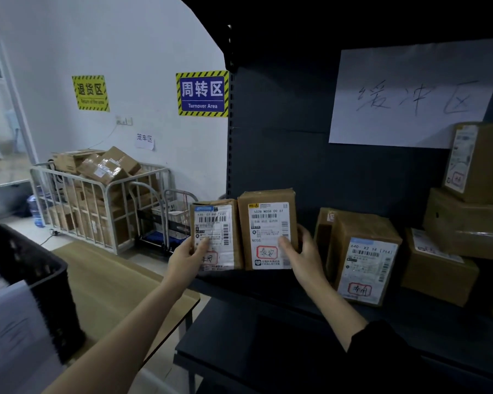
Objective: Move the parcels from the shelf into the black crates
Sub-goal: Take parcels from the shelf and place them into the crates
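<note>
Seen from the head camera, both of the person's arms reach toward the dark shelf [268, 291], and each of the hands is closed on its own parcel. The left hand [186, 260] grips the smaller parcel [221, 223] at its lower left corner, thumb laid across the white label and fingers out of sight behind the cardboard. The right hand [303, 255] grips the taller parcel [265, 220] by its right edge, thumb pressed on the label near a red stamp and fingers wrapped round the side. The two parcels stand upright, labels facing the person, touching side by side between the hands at the front edge of the shelf; I cannot tell whether they rest on the board or are raised off it. Just beyond the right hand a third parcel [365, 251] stands upright on the same shelf, and further that way a stack of brown boxes [467, 223] leans against the back panel, under a white sheet [410, 95] with handwriting. Well out past the left hand, down by the forearm, a black crate [32, 268] sits on a wooden counter [108, 282]. Behind the left hand, across the floor, a white cage trolley [103, 206] holds a heap of cartons below a blue sign [202, 93] and a yellow sign [90, 93] on the wall.
</note>
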Action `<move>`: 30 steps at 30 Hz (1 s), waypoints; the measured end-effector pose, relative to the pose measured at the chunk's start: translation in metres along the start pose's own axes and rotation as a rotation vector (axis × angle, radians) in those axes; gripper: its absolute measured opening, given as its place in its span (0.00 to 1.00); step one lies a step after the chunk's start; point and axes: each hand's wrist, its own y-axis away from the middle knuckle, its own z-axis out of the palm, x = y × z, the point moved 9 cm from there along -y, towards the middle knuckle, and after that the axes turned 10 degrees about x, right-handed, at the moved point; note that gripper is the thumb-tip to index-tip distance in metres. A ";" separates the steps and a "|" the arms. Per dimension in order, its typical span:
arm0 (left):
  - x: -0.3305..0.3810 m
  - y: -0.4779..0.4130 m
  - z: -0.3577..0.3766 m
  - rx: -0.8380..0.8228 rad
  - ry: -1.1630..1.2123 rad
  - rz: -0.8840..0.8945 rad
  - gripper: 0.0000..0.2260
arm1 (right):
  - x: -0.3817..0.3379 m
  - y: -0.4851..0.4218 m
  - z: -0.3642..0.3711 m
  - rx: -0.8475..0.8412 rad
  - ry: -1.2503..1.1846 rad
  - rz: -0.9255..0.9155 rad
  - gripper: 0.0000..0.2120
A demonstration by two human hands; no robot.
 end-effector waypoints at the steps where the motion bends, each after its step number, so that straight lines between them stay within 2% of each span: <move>1: 0.002 0.004 -0.009 0.032 -0.021 0.008 0.06 | -0.004 0.002 0.004 -0.011 0.005 -0.014 0.25; 8: 0.024 0.042 -0.079 0.210 -0.029 0.061 0.05 | -0.024 0.024 0.052 -0.146 -0.060 -0.030 0.24; 14: 0.018 0.072 -0.152 0.375 -0.114 0.045 0.07 | -0.049 0.064 0.115 -0.347 -0.216 -0.055 0.09; 19: 0.008 0.090 -0.209 0.475 -0.198 0.009 0.07 | -0.067 0.095 0.165 -0.464 -0.274 -0.067 0.16; 30: 0.003 0.108 -0.339 0.657 -0.236 0.023 0.06 | -0.110 0.150 0.290 -0.624 -0.283 -0.134 0.19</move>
